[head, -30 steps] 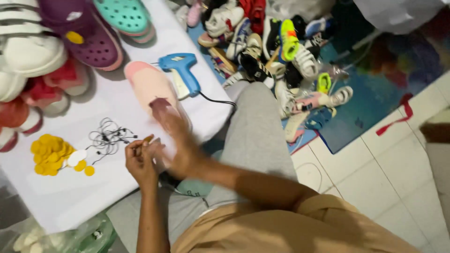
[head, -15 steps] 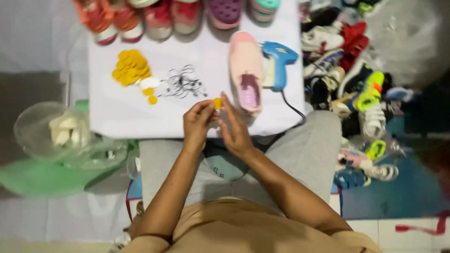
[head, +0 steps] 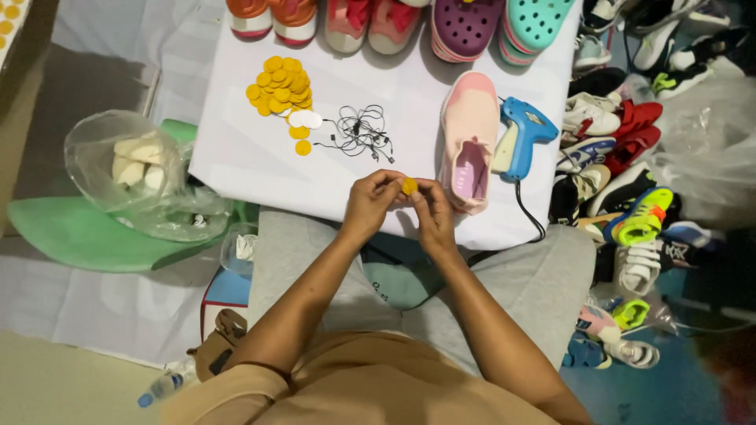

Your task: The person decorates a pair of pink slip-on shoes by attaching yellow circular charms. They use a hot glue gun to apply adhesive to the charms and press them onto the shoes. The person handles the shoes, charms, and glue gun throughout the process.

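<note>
While both hands pinch one small yellow disc [head: 409,186] between them, left hand [head: 370,205] and right hand [head: 431,214] hover at the bench [head: 236,169] edge, just beside the pink shoe [head: 468,138], with the blue tagging gun [head: 523,135] beyond it.

A small round yellow label [head: 409,186] is held between the fingertips of the left hand [head: 368,203] and the right hand [head: 431,214], above the near edge of the white table [head: 236,165]. A heap of matching yellow discs [head: 279,85] is seen at the table's far left part, with two white oval labels [head: 305,120] lying just beside it and two loose yellow discs nearby. A clear plastic bag [head: 134,169] holding pale pieces is set off the table's left edge, on a green surface. More yellow discs [head: 9,17] are glimpsed at the top left corner.
</note>
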